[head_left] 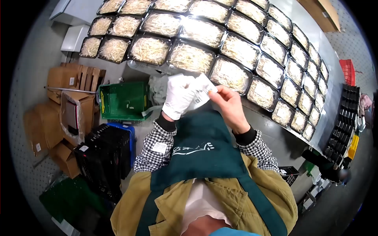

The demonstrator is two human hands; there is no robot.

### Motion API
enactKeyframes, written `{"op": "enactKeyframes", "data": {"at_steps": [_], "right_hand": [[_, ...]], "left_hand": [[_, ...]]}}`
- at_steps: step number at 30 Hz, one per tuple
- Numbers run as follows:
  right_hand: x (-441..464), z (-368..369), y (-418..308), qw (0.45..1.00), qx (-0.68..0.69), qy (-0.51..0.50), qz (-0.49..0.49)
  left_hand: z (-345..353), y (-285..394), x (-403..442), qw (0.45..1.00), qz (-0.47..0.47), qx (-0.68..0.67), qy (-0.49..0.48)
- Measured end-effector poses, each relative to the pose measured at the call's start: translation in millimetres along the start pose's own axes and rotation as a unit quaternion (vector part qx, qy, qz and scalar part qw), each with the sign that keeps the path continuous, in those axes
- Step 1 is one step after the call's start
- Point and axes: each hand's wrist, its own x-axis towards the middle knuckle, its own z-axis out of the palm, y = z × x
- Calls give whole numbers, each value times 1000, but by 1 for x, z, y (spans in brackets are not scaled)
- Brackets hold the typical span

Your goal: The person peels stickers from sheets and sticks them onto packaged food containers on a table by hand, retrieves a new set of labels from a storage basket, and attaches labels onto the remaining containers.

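Observation:
My left hand, in a white glove, is closed around a strip of white printed labels. The bare fingers of my right hand pinch the right edge of the same strip. Both hands are in front of my green apron, at the near edge of the metal table. Just beyond them stand rows of black trays packed with pale bean sprouts, the closest being one tray and another tray. White labels show on several trays, such as a tray to the right.
Left of me are a green crate, cardboard boxes and stacked black crates. At far right stand a red crate and stacked black trays. A cardboard box lies at the table's far end.

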Motion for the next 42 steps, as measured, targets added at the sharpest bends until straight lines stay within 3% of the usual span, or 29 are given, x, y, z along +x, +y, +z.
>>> {"op": "enactKeyframes", "data": {"at_steps": [1, 2, 3, 4, 5, 6, 8, 10, 12, 14, 15, 16, 17, 18, 19, 20, 23, 24, 26, 27, 28, 30, 32, 34, 37, 40, 42], "right_hand": [[5, -8, -10, 1000, -4, 19, -19], [16, -32, -14, 998, -45, 40, 36], [37, -48, -11, 985, -85, 117, -91], [66, -80, -7, 968, -127, 177, -122], [99, -115, 1, 948, -201, 205, -138], [123, -129, -7, 885, -360, 260, -141], [186, -170, 40, 851, -414, 285, -153], [191, -146, 45, 655, -648, 346, -176], [189, -142, 54, 637, -618, 397, -236], [184, -147, 55, 746, -493, 408, -183], [174, -143, 46, 801, -417, 380, -198], [159, -128, 28, 905, -272, 306, -116], [140, -106, 4, 969, -136, 180, -104], [123, -91, -13, 994, -71, 68, -51], [108, -80, -32, 997, -70, -16, -19], [97, -70, -38, 1000, 5, -8, 8], [119, -100, -52, 998, -21, 56, -28], [139, -122, -54, 994, -31, 89, -55], [164, -147, -80, 992, -96, 81, -14], [170, -143, -81, 987, -153, 45, -19], [172, -133, -78, 985, -161, -54, -27], [162, -99, -67, 981, -103, -150, 71], [159, -86, -49, 988, -53, -122, 76], [158, -86, -54, 990, -118, -78, 30], [158, -85, -55, 982, -188, -20, -6], [165, -90, -52, 983, -147, 49, -101], [174, -106, -60, 968, -193, 38, -154]], "left_hand": [[3, 2, 3, 999, 37, -4, -30], [7, 6, 5, 996, 71, -7, -59], [7, -20, 11, 991, 84, -25, -101], [-1, -5, 13, 980, -56, -104, -162], [-8, 1, 16, 979, -44, -120, -160], [-14, 4, 21, 977, -33, -135, -161], [-20, 25, 30, 958, -34, -238, -155], [-21, 32, 45, 965, -47, -219, -135], [-15, 38, 55, 967, -105, -215, -92], [-11, 35, 67, 956, -144, -240, -89], [-2, 39, 74, 984, -109, -131, -55], [13, 26, 85, 998, 40, -47, -9], [22, 24, 95, 998, 61, -7, 4], [31, 21, 99, 996, 77, 33, 15], [42, 10, 102, 998, 59, 1, 11], [50, 1, 107, 998, 47, -30, 8], [53, 1, 121, 988, 119, 77, -58], [50, 2, 125, 994, 41, -21, -100], [52, 11, 128, 989, -62, -130, -40], [50, 19, 130, 977, -113, -182, -5], [49, 34, 131, 986, -52, -157, 23], [44, 33, 133, 980, -74, -182, 8], [47, 30, 139, 980, -44, -191, 27], [50, 25, 142, 961, -89, -262, 28], [50, 13, 148, 989, -61, -134, 7], [62, 12, 153, 994, -62, 13, 92], [69, 2, 160, 997, -37, -41, 57]]}}
